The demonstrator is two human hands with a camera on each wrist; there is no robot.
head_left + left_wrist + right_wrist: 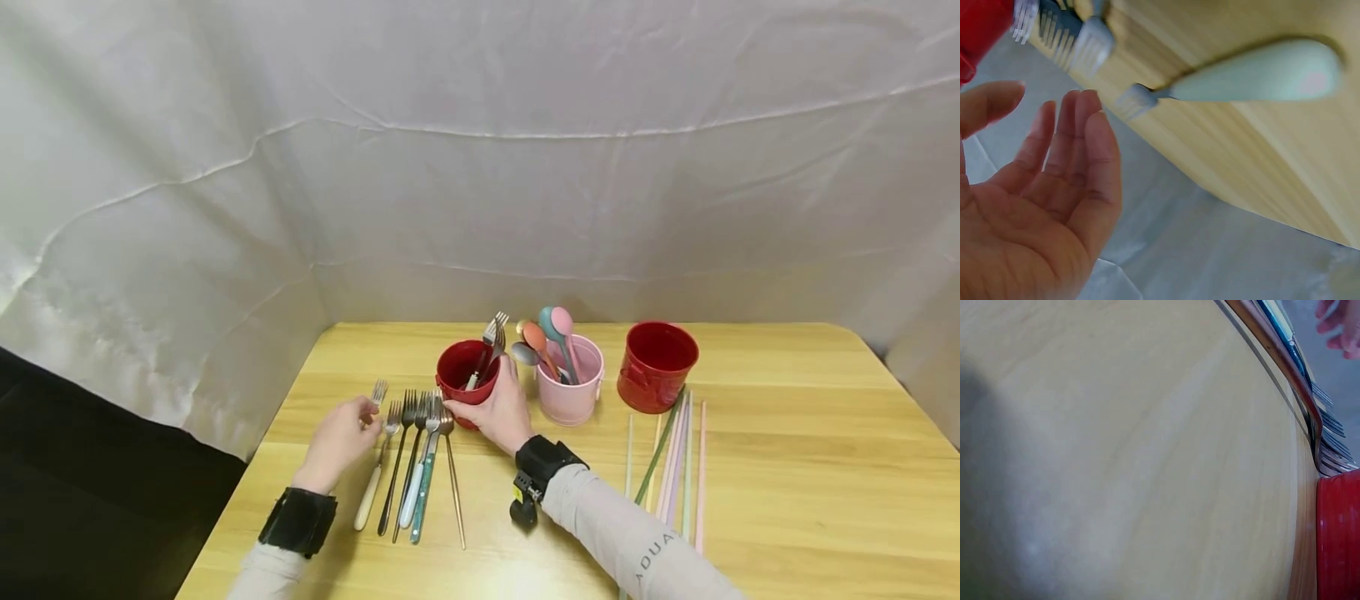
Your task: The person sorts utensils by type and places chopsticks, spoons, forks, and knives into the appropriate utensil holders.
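Observation:
My left hand [341, 442] hovers over the left end of a row of forks, its fingers relaxed and nothing between them in the left wrist view. Partly behind it lies a fork with a pale green handle [1260, 75]. Several more forks lie side by side to its right, including a cream-handled fork [367, 498], a teal-handled fork [423, 496] and a thin copper-coloured fork [455, 492]. My right hand [498, 414] holds the left red bucket [448, 390] by its right side, thumb across the front. A few forks [491, 332] stand in that bucket, tines up.
A pink bucket [567, 408] with several spoons [534, 337] stands just right of my right hand. Farther right is another red bucket [649, 387]. Several coloured chopsticks [701, 475] lie in front of it, partly under my right forearm. Grey cloth [480, 208] hangs behind the table.

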